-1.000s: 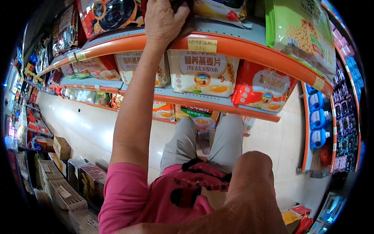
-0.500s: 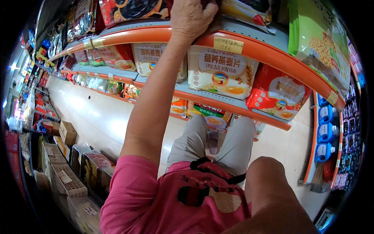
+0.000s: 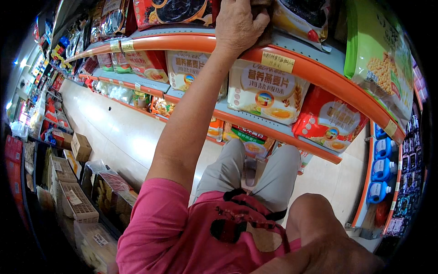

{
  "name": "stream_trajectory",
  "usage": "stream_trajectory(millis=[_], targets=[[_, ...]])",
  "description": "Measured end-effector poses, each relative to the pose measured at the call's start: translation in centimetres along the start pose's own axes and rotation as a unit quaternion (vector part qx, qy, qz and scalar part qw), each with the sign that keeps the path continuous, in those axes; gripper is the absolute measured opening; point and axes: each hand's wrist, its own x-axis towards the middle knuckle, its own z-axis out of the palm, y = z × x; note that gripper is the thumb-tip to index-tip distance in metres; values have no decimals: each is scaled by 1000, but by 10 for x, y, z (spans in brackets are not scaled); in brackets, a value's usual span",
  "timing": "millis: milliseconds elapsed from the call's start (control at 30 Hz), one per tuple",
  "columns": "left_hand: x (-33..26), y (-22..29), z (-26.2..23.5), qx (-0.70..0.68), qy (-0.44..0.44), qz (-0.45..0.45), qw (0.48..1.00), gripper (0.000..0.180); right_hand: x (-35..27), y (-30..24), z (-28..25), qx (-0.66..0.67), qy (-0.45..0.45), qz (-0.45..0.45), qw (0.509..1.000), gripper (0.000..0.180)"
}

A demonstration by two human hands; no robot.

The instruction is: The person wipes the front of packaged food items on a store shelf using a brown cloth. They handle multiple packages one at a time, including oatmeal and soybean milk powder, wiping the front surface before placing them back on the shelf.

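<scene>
One view is available, the head camera. At upper centre of the frame the left hand reaches over the orange shelf edge, fingers curled onto a dark brown pack between a red bag and a yellow-edged bag. The pack sits on the top shelf, mostly hidden by the hand; whether the grip is fully closed cannot be told. The right arm fills the lower right; its hand is outside the frame. Judged from this, the pack is contacted and not yet off the shelf. Cereal bags line the shelf below.
</scene>
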Motion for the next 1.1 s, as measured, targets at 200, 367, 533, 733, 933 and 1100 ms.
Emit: stream_trajectory(millis=[200,367,533,733,933,1100], targets=[[0,-1,0,3,4,7,1000,46,-3,-2,-1,4,-1,2,1000,29],[0,-1,2,-1,11,11,1000,45,-3,-3,-3,2,1,6,1000,28],[1,0,0,-3,-4,-2,1000,44,-3,-4,-5,-3,5,10,1000,28],[0,-2,0,0,-1,-3,1000,43,-3,-6,-8,-1,8,14,1000,28],[1,0,2,3,-1,5,1000,43,0,-12,-13,-12,15,16,1000,28],[0,2,0,9,1,-3,1000,43,5,-19,-27,-26,27,22,999,27]])
